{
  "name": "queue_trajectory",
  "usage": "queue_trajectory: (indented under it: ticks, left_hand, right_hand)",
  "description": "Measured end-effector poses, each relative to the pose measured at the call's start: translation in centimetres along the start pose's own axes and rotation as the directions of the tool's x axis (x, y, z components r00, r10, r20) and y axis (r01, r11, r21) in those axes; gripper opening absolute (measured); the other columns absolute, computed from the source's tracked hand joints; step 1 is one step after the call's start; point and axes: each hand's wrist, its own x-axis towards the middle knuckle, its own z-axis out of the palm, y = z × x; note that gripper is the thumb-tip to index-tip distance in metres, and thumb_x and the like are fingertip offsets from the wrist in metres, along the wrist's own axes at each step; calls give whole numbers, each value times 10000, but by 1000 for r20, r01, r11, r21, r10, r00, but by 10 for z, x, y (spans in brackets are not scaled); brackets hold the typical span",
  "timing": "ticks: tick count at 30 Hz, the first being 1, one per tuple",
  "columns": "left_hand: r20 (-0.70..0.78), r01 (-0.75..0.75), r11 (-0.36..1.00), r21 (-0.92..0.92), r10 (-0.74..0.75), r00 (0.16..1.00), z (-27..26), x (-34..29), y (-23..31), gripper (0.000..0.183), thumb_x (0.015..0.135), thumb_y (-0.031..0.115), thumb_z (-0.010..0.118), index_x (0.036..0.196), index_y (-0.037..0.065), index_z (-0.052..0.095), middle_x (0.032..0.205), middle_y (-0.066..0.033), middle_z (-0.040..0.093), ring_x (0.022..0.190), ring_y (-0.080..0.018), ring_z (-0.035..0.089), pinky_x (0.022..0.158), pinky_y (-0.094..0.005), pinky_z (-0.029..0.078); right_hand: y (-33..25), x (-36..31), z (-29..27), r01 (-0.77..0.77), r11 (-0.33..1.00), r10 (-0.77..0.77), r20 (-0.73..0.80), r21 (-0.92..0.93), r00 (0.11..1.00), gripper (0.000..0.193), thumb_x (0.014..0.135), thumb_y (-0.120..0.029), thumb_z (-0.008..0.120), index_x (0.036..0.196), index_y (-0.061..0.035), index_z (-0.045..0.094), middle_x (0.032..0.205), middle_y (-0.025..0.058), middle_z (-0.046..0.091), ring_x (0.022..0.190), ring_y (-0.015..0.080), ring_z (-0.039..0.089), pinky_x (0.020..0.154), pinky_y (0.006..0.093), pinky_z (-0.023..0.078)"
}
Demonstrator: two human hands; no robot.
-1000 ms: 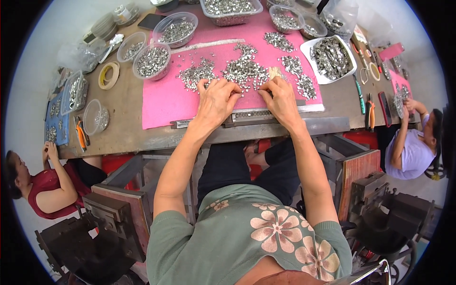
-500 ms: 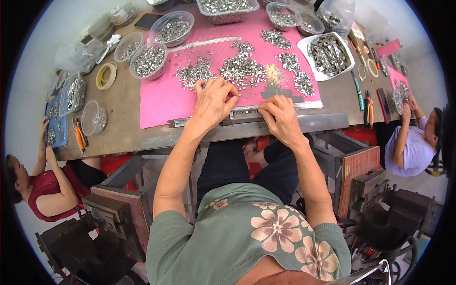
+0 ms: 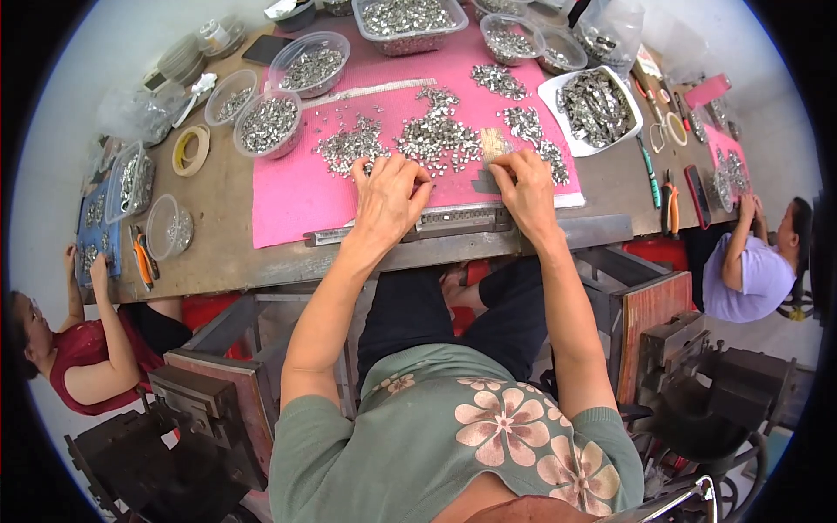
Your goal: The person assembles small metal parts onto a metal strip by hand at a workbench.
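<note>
My left hand (image 3: 390, 199) hovers at the front of the pink mat (image 3: 288, 196), just below a pile of small shiny metal pieces (image 3: 353, 146). Its thumb and forefinger are pinched together, and what they may hold is too small to make out. Over the mat's right part, my right hand (image 3: 526, 190) has its fingers bent close together beside a gold-coloured patch (image 3: 493, 142); anything in them is hidden. Between the hands, along the table edge, lies a narrow metal strip fixture (image 3: 458, 220) with small parts in a row. A larger heap of metal pieces (image 3: 440, 139) spreads beyond it.
Clear tubs of metal pieces (image 3: 268, 122) stand beyond the mat. At right are a white tray of dark metal strips (image 3: 545, 91) and orange-handled pliers (image 3: 670, 209). A tape roll (image 3: 190, 150) lies left. Co-workers sit at left (image 3: 96, 366) and right (image 3: 750, 270).
My right hand has moved up and slightly right, off the strip fixture, to beside the gold patch. The left hand has shifted only slightly. The fixture's row shows more fully now.
</note>
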Motion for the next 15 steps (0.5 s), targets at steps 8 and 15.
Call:
queue_trajectory:
  ticks: [8, 15]
  left_hand:
    - [-2, 32, 999, 9, -32, 999, 1, 3, 1, 94, 856, 163, 774, 914, 127, 710, 876, 10, 636, 894, -201, 617, 1040, -509, 310]
    - [-3, -8, 999, 42, 8, 1000, -1, 1, 0, 103, 861, 178, 775, 947, 143, 730, 872, 1, 611, 897, -202, 604, 1051, -513, 307]
  right_hand:
    - [-2, 2, 4, 5, 1000, -5, 32, -18, 999, 67, 869, -104, 740, 903, -57, 708, 854, 88, 631, 836, 288, 619, 808, 423, 415]
    - [-31, -25, -20, -66, 954, 26, 137, 292, 990, 78, 869, -36, 721, 942, -30, 694, 900, 86, 655, 862, 281, 624, 804, 390, 432]
